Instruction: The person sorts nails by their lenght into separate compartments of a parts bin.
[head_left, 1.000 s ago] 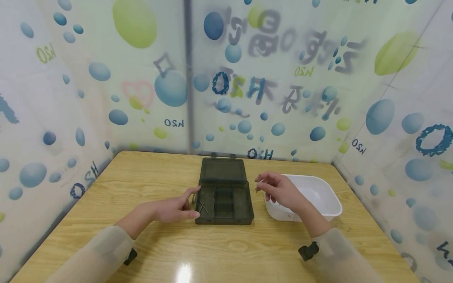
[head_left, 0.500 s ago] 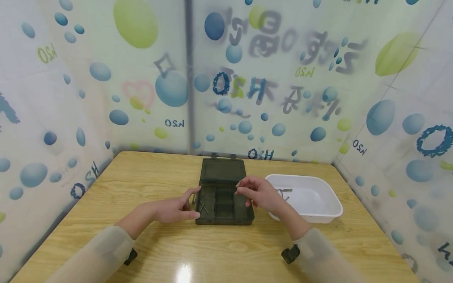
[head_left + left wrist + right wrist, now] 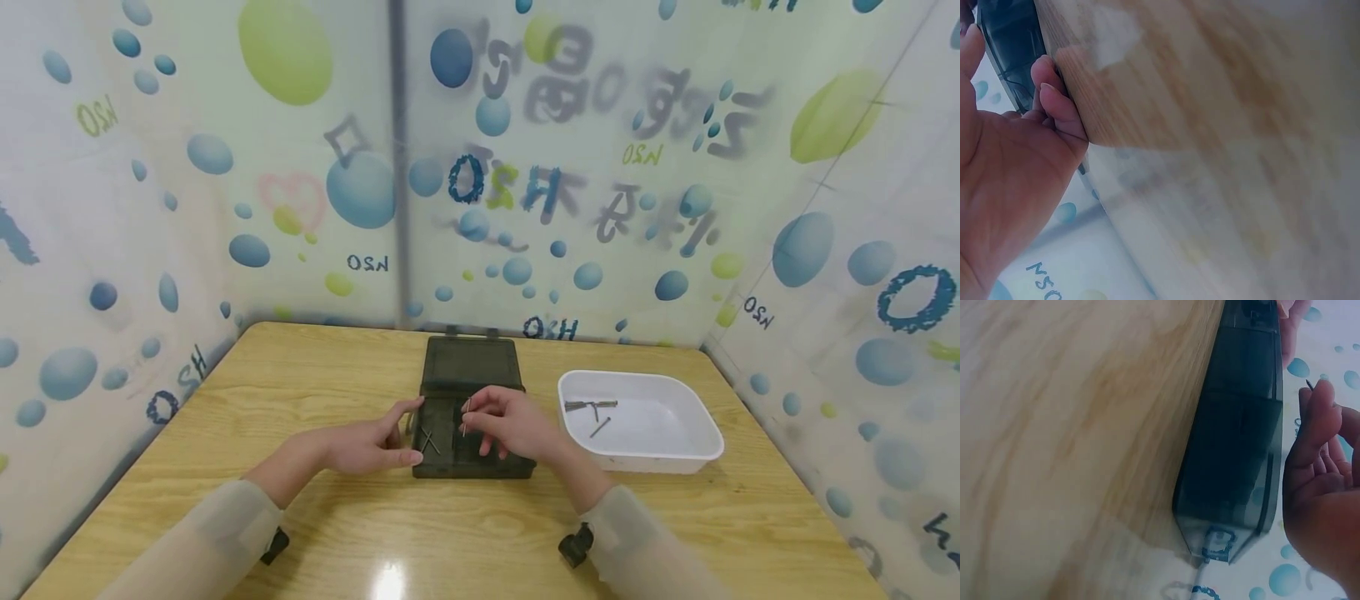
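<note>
One fastener [image 3: 463, 430] the right hand [image 3: 506, 423] pinches has come over the organizer [image 3: 474, 471], seemingly unplaced; the spread left hand [image 3: 369, 442] touches its edge.

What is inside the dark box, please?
Inside the dark box, two thin metal pieces lie crossed on the left. The right hand, pinching another thin piece, covers part of the rest; what lies under it cannot be seen.

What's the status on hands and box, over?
Right hand pinches thin metal piece above open dark box. Left hand at box's left side. Two crossed metal pieces in left compartment. Nothing visibly in the way.
</note>
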A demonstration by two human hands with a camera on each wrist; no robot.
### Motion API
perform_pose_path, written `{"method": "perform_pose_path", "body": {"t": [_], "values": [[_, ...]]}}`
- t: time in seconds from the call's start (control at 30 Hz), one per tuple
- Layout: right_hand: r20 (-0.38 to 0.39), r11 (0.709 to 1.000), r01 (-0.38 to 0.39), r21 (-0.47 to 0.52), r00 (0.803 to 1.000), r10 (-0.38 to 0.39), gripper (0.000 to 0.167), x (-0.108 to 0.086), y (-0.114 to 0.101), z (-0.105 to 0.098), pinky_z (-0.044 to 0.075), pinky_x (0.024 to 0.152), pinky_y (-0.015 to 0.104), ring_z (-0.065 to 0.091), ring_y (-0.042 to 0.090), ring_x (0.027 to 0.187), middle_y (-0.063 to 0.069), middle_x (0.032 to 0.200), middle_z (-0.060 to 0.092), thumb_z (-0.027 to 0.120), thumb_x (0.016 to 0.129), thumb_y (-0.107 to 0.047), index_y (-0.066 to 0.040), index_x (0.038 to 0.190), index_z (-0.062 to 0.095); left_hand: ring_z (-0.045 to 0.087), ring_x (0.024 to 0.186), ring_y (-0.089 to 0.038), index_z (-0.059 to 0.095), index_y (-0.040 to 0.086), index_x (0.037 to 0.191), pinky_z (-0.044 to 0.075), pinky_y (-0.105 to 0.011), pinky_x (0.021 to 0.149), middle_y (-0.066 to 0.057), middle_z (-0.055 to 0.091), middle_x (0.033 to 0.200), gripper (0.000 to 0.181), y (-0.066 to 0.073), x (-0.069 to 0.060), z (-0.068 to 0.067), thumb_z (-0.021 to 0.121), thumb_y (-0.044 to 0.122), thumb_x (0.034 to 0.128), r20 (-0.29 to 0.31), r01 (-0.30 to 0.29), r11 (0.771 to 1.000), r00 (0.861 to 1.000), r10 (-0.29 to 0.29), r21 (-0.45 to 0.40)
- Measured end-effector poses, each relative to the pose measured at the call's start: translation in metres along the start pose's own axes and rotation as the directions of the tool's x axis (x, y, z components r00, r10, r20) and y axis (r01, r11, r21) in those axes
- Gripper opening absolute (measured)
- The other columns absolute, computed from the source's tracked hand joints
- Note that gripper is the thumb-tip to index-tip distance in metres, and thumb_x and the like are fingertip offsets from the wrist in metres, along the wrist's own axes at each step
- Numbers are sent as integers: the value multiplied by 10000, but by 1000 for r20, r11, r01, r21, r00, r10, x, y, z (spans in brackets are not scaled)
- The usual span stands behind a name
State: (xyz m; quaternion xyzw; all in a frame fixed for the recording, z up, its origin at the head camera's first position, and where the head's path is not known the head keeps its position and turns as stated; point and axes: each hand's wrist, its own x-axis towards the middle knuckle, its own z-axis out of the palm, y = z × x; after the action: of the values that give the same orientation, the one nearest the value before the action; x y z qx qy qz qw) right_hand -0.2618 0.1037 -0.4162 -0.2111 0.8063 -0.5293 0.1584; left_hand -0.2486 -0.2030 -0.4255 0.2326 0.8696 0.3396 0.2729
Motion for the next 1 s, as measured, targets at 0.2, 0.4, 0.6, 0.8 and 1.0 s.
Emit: {"method": "perform_pose_path", "body": {"t": [0.2, 0.4, 0.6, 0.8, 1.0], "values": [[16, 998, -21, 60, 1000, 21, 242, 8, -3, 13, 534, 536, 276, 709, 144, 643, 145, 1084, 814, 708, 1102, -284, -69, 1212, 701, 598, 1007, -205, -3, 192, 1781, 473, -430, 920, -63, 621, 1139, 1002, -1, 0, -1, 644, 540, 1100, 2, -18, 1000, 1000, 18, 1], [22, 998, -40, 57, 999, 39, 225, 13, -1, 23, 536, 515, 264, 716, 138, 636, 104, 1043, 820, 712, 1101, -284, -81, 1198, 705, 606, 1006, -202, 5, 199, 1781, 476, -430, 928, -60, 624, 1139, 997, -1, 0, -1, 642, 548, 1098, 1, -15, 1000, 1000, 15, 4], [20, 998, -53, 23, 998, 53, 185, 14, -1, 28, 519, 501, 255, 720, 141, 639, 67, 1029, 824, 715, 1097, -263, -97, 1177, 721, 616, 1013, -196, 0, 211, 1782, 485, -433, 934, -54, 641, 1136, 994, 0, 0, -2, 635, 558, 1099, 7, -8, 1000, 1000, 8, 5], [21, 997, -78, -25, 997, 79, 159, 16, 0, 29, 523, 525, 258, 723, 134, 655, 34, 1014, 821, 718, 1093, -261, -119, 1159, 739, 625, 1032, -189, 1, 224, 1782, 493, -442, 947, -50, 649, 1157, 989, 1, 0, -1, 635, 558, 1099, 8, 2, 1000, 1000, -2, 13], [18, 996, -72, -49, 997, 73, 180, 17, 1, 29, 529, 526, 265, 727, 143, 654, 35, 996, 822, 732, 1085, -292, -126, 1154, 742, 631, 1009, -190, -8, 236, 1781, 496, -440, 938, -48, 660, 1138, 993, -1, 1, 0, 631, 570, 1097, 2, -1, 1000, 1000, 1, 17]]}}
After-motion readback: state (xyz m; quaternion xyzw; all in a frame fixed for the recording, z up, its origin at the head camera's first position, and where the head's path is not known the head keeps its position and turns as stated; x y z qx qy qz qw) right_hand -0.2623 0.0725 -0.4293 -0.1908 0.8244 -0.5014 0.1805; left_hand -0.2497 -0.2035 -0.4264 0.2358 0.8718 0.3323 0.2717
